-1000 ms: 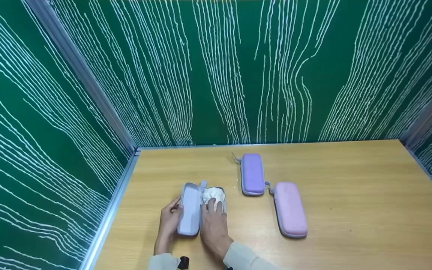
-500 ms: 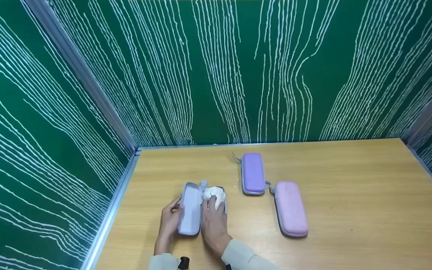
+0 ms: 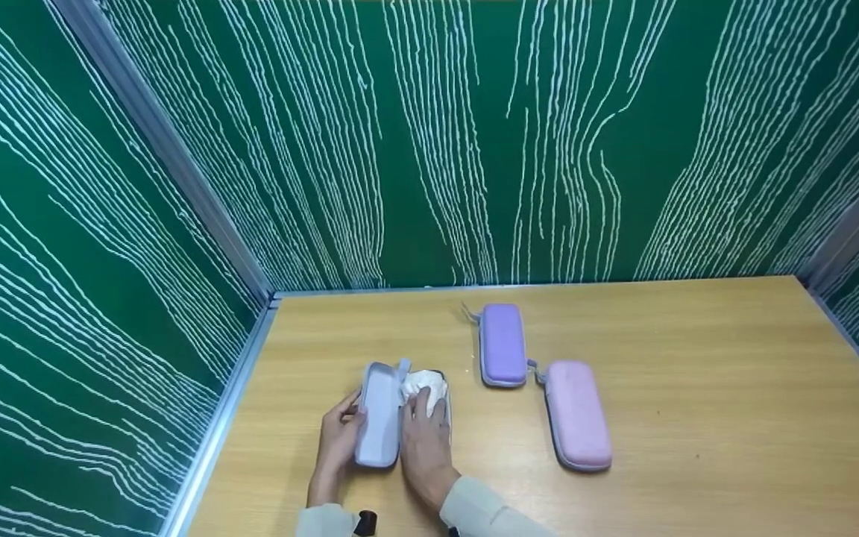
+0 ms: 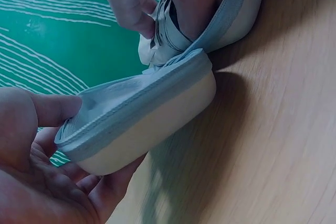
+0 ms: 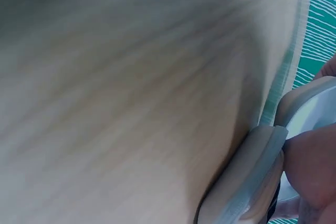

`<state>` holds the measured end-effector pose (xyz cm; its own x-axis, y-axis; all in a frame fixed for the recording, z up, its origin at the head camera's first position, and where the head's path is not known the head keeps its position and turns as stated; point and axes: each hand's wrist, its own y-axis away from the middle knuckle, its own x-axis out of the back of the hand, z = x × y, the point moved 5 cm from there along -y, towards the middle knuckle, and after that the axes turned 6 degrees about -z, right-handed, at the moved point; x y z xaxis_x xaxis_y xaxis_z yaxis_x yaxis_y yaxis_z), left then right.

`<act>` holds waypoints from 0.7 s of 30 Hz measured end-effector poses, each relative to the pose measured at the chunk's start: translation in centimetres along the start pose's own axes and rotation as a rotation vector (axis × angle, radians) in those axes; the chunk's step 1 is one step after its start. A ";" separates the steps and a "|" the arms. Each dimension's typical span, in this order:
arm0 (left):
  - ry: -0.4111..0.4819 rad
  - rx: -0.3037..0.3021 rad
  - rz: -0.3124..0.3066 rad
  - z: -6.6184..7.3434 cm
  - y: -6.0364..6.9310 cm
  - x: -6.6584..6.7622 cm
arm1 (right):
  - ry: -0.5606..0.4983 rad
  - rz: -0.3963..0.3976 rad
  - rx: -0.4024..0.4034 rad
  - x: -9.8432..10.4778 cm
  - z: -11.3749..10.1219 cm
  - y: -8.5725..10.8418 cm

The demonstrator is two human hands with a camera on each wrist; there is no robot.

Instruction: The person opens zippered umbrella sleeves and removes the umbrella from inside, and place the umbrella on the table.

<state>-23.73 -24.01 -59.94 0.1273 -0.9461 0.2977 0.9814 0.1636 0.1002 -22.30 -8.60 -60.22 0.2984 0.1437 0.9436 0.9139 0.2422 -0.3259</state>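
A pale grey zip case lies unfolded on the table, its lid [image 3: 379, 418] to the left of its filled half. My left hand [image 3: 340, 444] holds the lid's outer side; in the left wrist view the thumb [image 4: 58, 108] is inside the rim and the fingers are underneath. Crumpled white material [image 3: 428, 384] fills the other half; its kind is unclear. My right hand [image 3: 426, 451] reaches into that half with bent fingers touching the white material. Dark strips [image 4: 169, 22] show beside these fingers in the left wrist view. The right fingertips are partly hidden.
A closed purple case [image 3: 502, 347] lies behind and to the right of the grey one. Farther right is a closed pink case [image 3: 579, 414]. Green panels with white lines [image 3: 429, 149] stand along the back and sides of the wooden table [image 3: 698, 388].
Almost nothing differs. My right fingers have shifted very slightly over the white material, while the left hand stays on the lid.
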 end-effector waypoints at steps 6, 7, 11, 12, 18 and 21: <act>-0.021 0.004 0.003 0.0 -0.1 0.1 | -0.029 0.087 -0.014 0.0 0.5 -0.3; -0.026 0.007 0.000 0.0 0.0 0.0 | -0.038 0.092 -0.021 0.1 0.6 -0.3; -0.038 0.022 0.002 -0.1 0.2 -0.1 | -0.076 0.074 -0.035 0.0 1.1 -0.6; -0.037 0.022 0.002 -0.1 0.2 -0.1 | -0.076 0.068 -0.030 -0.1 1.2 -0.6; -0.005 -0.010 0.000 0.4 0.3 -0.3 | -0.077 0.057 0.003 -0.1 1.4 -0.7; -0.001 -0.020 -0.001 0.5 0.3 -0.3 | -0.106 0.036 0.002 0.0 1.7 -0.8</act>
<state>-23.51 -23.51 -59.54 0.1259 -0.9462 0.2981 0.9842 0.1568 0.0820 -23.52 -7.17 -60.09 0.3001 0.2530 0.9197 0.9024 0.2373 -0.3597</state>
